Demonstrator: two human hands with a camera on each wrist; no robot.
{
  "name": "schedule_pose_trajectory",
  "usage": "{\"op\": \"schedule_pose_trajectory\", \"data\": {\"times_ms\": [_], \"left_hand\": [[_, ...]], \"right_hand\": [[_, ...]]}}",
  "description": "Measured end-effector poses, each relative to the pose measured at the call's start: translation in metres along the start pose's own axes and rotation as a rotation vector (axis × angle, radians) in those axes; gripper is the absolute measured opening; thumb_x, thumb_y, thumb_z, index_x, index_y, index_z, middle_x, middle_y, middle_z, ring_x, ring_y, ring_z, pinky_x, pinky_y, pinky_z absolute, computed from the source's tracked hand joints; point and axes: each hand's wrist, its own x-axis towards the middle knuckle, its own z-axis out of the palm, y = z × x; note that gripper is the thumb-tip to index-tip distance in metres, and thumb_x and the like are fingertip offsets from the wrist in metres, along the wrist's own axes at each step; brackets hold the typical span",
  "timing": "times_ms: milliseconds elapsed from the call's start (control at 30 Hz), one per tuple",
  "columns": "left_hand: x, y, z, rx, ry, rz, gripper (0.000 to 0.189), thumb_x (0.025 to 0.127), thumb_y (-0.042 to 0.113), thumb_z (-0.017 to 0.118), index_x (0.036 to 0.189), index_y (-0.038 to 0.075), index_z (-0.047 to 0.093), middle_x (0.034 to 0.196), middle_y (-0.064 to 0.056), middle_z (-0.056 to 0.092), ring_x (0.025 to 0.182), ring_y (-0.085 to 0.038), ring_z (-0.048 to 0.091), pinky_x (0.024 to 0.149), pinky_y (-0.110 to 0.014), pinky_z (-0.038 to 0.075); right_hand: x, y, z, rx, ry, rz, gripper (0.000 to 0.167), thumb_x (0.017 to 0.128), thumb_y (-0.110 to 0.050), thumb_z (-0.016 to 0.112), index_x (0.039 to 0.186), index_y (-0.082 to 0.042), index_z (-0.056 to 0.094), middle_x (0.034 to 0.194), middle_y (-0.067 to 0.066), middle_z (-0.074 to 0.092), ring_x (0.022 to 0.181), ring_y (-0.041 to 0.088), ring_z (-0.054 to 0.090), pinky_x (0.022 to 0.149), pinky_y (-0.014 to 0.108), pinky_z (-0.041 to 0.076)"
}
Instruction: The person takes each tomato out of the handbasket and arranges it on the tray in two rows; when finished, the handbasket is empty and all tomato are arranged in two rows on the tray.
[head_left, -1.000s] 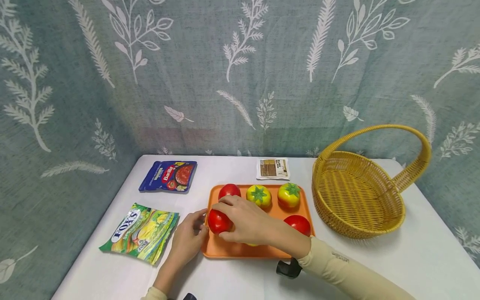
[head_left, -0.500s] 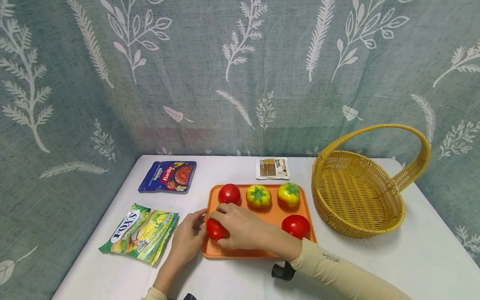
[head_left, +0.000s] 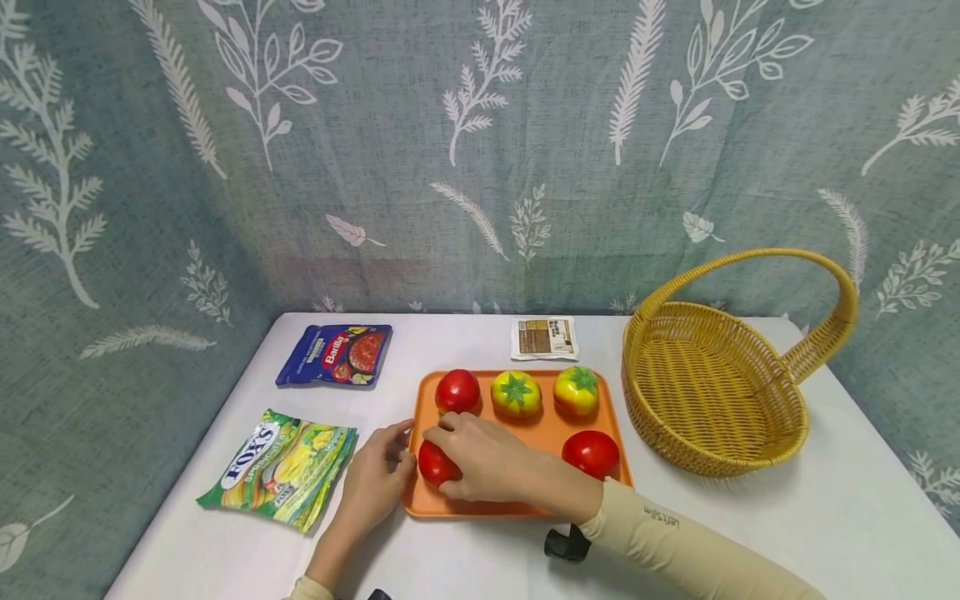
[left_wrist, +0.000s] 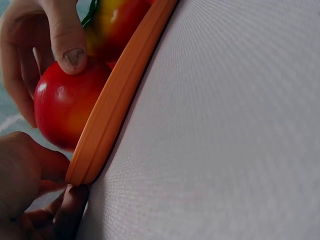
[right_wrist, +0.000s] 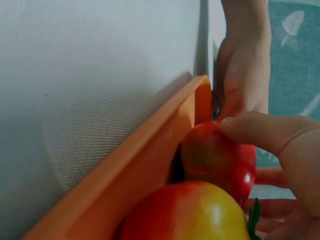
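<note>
My right hand [head_left: 487, 454] grips a red tomato [head_left: 435, 465] at the front left of an orange tray [head_left: 536, 432]. In the right wrist view, the thumb [right_wrist: 250, 127] presses on this tomato, with fingers around its other side. My left hand [head_left: 375, 473] pinches the tray's left edge near the front corner. Along the back of the tray sit a red tomato [head_left: 457, 390] and two yellow ones [head_left: 516, 396] with green tops. Another red tomato [head_left: 591, 453] lies at the right. A red-yellow tomato [right_wrist: 185, 215], hidden by my right hand in the head view, touches the gripped one.
A woven basket [head_left: 651, 425] with a tall handle stands right of the tray. To the left lie a green FOX'S candy bag [head_left: 281, 467] and a blue Barilla pouch [head_left: 335, 355]. Behind the tray is a small white-brown packet [head_left: 544, 338]. Patterned cloth [head_left: 480, 250] hangs behind the table.
My right hand moved slightly toward the tray's front left with the red tomato, uncovering more of the back-left and right red tomatoes. The left hand has stayed at the tray's edge.
</note>
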Motion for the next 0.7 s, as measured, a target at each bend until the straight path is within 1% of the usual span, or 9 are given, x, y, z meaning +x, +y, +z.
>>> {"op": "schedule_pose_trajectory", "data": {"times_ms": [133,233,367,433,500,567,633,700], "left_hand": [[0.0,-0.001,0.0,0.0,0.0,0.001,0.05,0.085,-0.002,0.063,0.135,0.005,0.061,0.107,-0.007,0.063,0.087,-0.017,0.06,0.082,-0.036,0.056],[0.0,-0.001,0.001,0.0,-0.003,-0.015,0.051,0.085,-0.001,0.064,0.135,0.006,0.06,0.108,-0.007,0.063,0.088,-0.017,0.06,0.083,-0.036,0.056],[0.002,0.0,0.002,0.0,-0.01,-0.037,0.053,0.085,0.001,0.065,0.137,0.008,0.059,0.109,-0.006,0.063,0.09,-0.018,0.06,0.084,-0.036,0.056],[0.002,0.0,0.002,0.004,-0.01,-0.037,0.053,0.085,0.001,0.065,0.137,0.008,0.059,0.109,-0.006,0.063,0.09,-0.018,0.06,0.084,-0.036,0.056],[0.002,-0.001,0.001,0.008,-0.012,-0.031,0.053,0.085,0.001,0.065,0.137,0.008,0.059,0.109,-0.006,0.063,0.09,-0.018,0.06,0.084,-0.036,0.056],[0.002,-0.001,-0.001,0.008,-0.012,-0.019,0.052,0.085,0.0,0.065,0.136,0.006,0.06,0.108,-0.007,0.063,0.09,-0.019,0.061,0.084,-0.037,0.056],[0.003,-0.002,-0.005,0.014,-0.015,-0.014,0.052,0.084,0.0,0.065,0.136,0.005,0.059,0.108,-0.007,0.063,0.092,-0.019,0.061,0.084,-0.038,0.056],[0.003,-0.003,-0.009,0.019,-0.028,-0.01,0.052,0.084,0.0,0.065,0.136,0.005,0.059,0.108,-0.007,0.063,0.092,-0.019,0.061,0.084,-0.038,0.056]], "right_hand": [[-0.001,0.0,0.0,0.003,-0.005,0.004,0.063,0.08,-0.036,0.083,0.135,-0.015,0.059,0.135,0.006,0.056,0.117,0.017,0.055,0.094,0.03,0.051],[-0.002,0.001,-0.003,0.017,-0.004,0.011,0.066,0.079,-0.037,0.083,0.137,-0.015,0.058,0.138,0.007,0.055,0.12,0.019,0.054,0.093,0.032,0.052],[-0.006,0.005,-0.01,0.034,0.014,0.019,0.069,0.08,-0.042,0.081,0.139,-0.015,0.057,0.141,0.007,0.052,0.122,0.021,0.053,0.091,0.036,0.054],[-0.009,0.008,-0.016,0.054,0.03,0.032,0.07,0.082,-0.044,0.079,0.141,-0.015,0.056,0.142,0.006,0.051,0.124,0.022,0.052,0.091,0.039,0.054],[-0.014,0.011,-0.024,0.089,0.059,0.044,0.068,0.084,-0.046,0.076,0.141,-0.016,0.056,0.143,0.006,0.05,0.126,0.023,0.051,0.094,0.042,0.052],[-0.02,0.014,-0.032,0.125,0.104,0.047,0.065,0.086,-0.047,0.073,0.141,-0.016,0.056,0.144,0.004,0.051,0.127,0.023,0.05,0.097,0.043,0.05],[-0.027,0.016,-0.04,0.147,0.162,0.033,0.063,0.089,-0.048,0.07,0.141,-0.016,0.056,0.143,0.004,0.052,0.128,0.023,0.051,0.101,0.044,0.047],[-0.036,0.019,-0.047,0.166,0.225,0.02,0.061,0.09,-0.048,0.068,0.141,-0.017,0.056,0.142,0.002,0.053,0.126,0.021,0.053,0.101,0.043,0.048]]}}
